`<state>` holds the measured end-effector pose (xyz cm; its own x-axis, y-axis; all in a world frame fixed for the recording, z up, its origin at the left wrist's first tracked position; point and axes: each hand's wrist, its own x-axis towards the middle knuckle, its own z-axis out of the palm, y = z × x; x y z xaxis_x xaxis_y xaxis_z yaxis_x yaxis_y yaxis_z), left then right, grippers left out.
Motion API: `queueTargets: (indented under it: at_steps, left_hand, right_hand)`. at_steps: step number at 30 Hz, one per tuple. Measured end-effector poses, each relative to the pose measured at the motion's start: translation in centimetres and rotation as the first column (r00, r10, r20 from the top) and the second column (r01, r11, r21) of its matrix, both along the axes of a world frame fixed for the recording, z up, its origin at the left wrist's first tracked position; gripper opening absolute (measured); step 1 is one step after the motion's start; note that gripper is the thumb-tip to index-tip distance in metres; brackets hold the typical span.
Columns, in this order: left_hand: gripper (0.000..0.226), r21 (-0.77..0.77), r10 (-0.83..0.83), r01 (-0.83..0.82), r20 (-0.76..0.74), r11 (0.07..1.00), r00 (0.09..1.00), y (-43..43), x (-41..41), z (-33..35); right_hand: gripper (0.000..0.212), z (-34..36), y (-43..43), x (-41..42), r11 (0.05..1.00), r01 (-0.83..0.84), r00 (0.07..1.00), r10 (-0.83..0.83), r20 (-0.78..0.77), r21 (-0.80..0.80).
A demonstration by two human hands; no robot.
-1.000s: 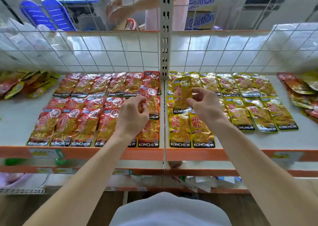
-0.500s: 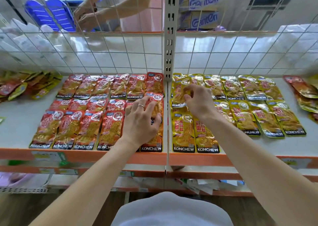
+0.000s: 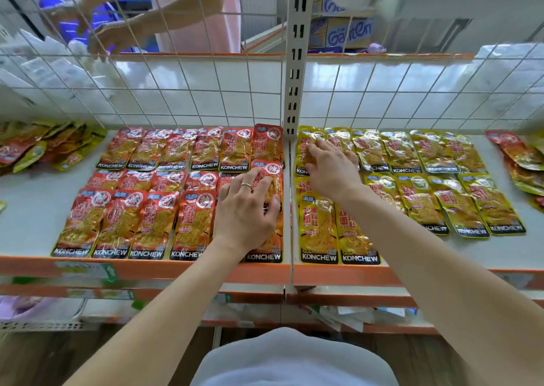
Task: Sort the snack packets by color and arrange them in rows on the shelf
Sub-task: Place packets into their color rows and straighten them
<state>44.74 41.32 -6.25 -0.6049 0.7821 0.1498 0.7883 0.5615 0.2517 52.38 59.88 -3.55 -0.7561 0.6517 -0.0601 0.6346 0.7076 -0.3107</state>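
We stand at the shelf [image 3: 32,209], whose orange front edge runs just ahead of us from nine o'clock to three o'clock. At twelve o'clock a slotted upright post [image 3: 293,76] splits it into two bays. A white wire grid [image 3: 182,91] closes the back behind the packets, so the bays are open only from the front and from above.

The red packets [image 3: 141,209] fill the left bay at eleven o'clock in three overlapping rows, tight against the inner edge of the bay. Bare shelf lies open beside them toward nine o'clock. The yellow packets [image 3: 435,191] lie in the right bay at one o'clock. Their front row holds only two, next to the inner edge, and the shelf is bare along the front toward three o'clock.

Our left hand [image 3: 247,209] lies open, fingers spread flat on the red packets nearest the post side. Our right hand [image 3: 332,171] reaches to the back inner corner of the yellow bay, fingers stretched out and pressing on a yellow packet there. Neither hand curls round anything.

At ten o'clock a loose mixed pile [image 3: 44,147] of red and yellow packets sits against the grid. A second mixed heap [image 3: 521,165] lies at two o'clock by the right edge. Beyond the grid we see another person's arms [image 3: 164,17] and stacked cartons [image 3: 347,32].
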Motion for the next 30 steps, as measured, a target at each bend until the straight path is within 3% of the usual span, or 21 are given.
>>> queueTargets:
  at_steps: [6,10,15,30]
  left_hand:
    - [0.059,-0.005,0.008,-0.008,0.001,1.000,1.000,0.0,-0.2,-0.1]
    - [0.062,-0.002,0.005,-0.005,-0.007,1.000,1.000,0.0,-0.2,-0.1]
    - [0.060,-0.039,-0.004,0.004,-0.008,0.999,1.000,0.1,-0.3,-0.2]
    - [0.063,-0.112,-0.010,0.011,0.008,0.994,1.000,0.3,-0.4,0.0]
  right_hand:
    - [0.056,-0.7,0.3,-0.4,1.000,-0.022,1.000,0.022,0.003,0.019]
    - [0.056,-1.0,-0.3,0.1,0.999,-0.016,0.997,0.018,-0.077,0.037]
    - [0.059,-1.1,-0.3,-0.3,0.998,-0.052,0.999,0.053,-0.011,0.038]
    - [0.062,-0.5,-0.1,-0.5,0.999,-0.038,0.998,0.038,-0.044,-0.006]
